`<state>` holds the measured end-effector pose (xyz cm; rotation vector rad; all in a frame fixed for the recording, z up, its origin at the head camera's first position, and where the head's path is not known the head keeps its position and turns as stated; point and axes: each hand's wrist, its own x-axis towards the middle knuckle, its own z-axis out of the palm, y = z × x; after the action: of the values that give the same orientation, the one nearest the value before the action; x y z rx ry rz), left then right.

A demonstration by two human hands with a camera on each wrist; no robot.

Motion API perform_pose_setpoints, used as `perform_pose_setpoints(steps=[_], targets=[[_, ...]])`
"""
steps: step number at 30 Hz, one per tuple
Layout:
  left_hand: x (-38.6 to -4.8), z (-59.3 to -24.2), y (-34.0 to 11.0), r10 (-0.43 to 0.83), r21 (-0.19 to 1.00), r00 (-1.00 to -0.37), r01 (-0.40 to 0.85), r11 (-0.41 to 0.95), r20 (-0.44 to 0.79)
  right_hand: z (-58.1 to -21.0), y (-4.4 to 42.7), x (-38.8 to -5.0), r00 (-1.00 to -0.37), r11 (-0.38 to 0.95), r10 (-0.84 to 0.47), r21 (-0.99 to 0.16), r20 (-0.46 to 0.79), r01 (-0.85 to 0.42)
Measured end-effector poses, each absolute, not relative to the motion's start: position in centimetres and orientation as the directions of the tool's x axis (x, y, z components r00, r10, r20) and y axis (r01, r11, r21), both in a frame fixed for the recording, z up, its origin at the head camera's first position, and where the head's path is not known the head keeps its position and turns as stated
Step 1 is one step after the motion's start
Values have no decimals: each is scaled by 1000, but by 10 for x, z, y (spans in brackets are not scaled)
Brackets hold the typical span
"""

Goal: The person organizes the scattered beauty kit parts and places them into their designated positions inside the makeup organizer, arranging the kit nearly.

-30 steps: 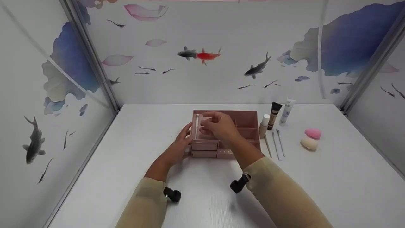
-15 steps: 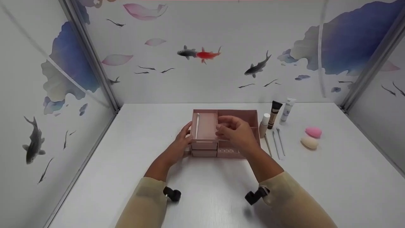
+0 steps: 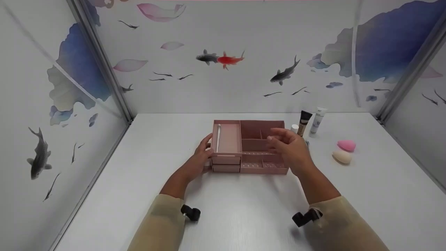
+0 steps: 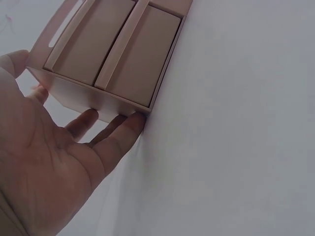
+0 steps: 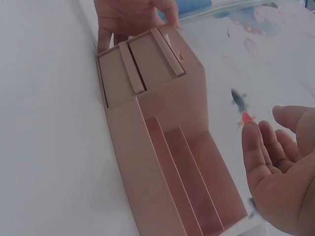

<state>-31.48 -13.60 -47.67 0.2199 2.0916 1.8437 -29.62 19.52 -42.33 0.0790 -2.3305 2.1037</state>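
Note:
A dusty-pink makeup organizer point(image 3: 227, 159) stands mid-table, with two small drawers at its left front and divided compartments on the right. A slim white stick point(image 3: 218, 138) lies in its shallow top tray, along the left side. My left hand point(image 4: 59, 142) rests its fingertips against the organizer's left side, the thumb near the top edge. My right hand point(image 3: 293, 150) hovers above the right-hand compartments, its fingers loosely bent with nothing between them. In the right wrist view, that hand point(image 5: 285, 167) is apart from the organizer.
Right of the organizer stand a white-capped bottle point(image 3: 294, 128), mostly hidden by my right hand, a black-capped tube point(image 3: 304, 123) and a white tube point(image 3: 317, 122). Farther right lie a pink sponge point(image 3: 346, 145) and a beige sponge point(image 3: 342, 157). Patterned walls enclose the table.
My right hand has moved from above the top tray rightward across the compartments, now covering the thin sticks beside the organizer. My left hand has stayed at the organizer's side.

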Motion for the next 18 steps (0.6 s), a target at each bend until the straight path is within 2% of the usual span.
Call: perform_pose_setpoints(steps=[10, 18], targets=[[-316, -475, -133, 319, 983, -934, -123, 134, -161, -426, 248, -293, -998, 93, 56, -996, 14, -9], [-318, -476, -132, 301, 980, -937, -135, 149, -175, -441, 295, -293, -985, 200, 168, -978, -24, 58]])
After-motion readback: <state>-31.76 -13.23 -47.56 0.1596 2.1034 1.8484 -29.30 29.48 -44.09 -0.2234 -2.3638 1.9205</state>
